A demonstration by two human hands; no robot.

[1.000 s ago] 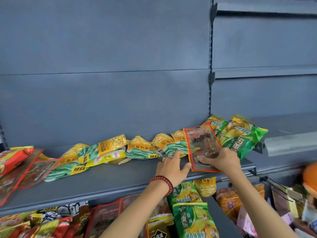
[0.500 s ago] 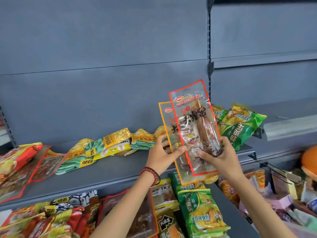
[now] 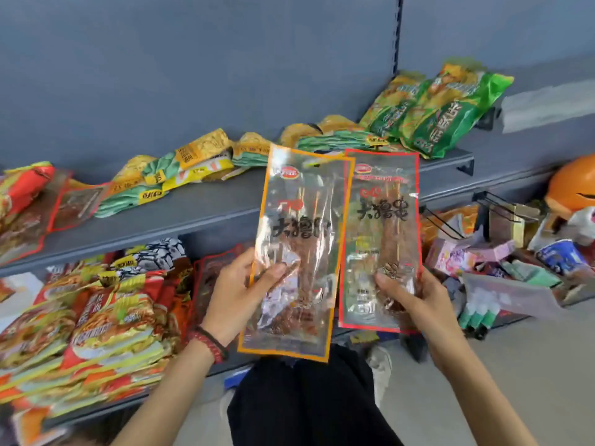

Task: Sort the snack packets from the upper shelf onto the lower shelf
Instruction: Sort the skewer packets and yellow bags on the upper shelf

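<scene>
Found mid-transfer: orange-edged packet (image 3: pixel 296 252) gripped in left hand (image 3: pixel 238 294), red-edged packet (image 3: pixel 381 239) in right hand (image 3: pixel 415 300), both upright, off upper shelf (image 3: pixel 199 217). Next judged: lowering each onto matching stock on lower shelf (image 3: pixel 106 410).

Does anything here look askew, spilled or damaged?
Yes. The yellow-green packets lie toppled and overlapping along the upper shelf, and loose boxes and wrappers lie jumbled at right. The orange-edged packet in the left hand and red-edged packet in the right hand look intact.
</scene>
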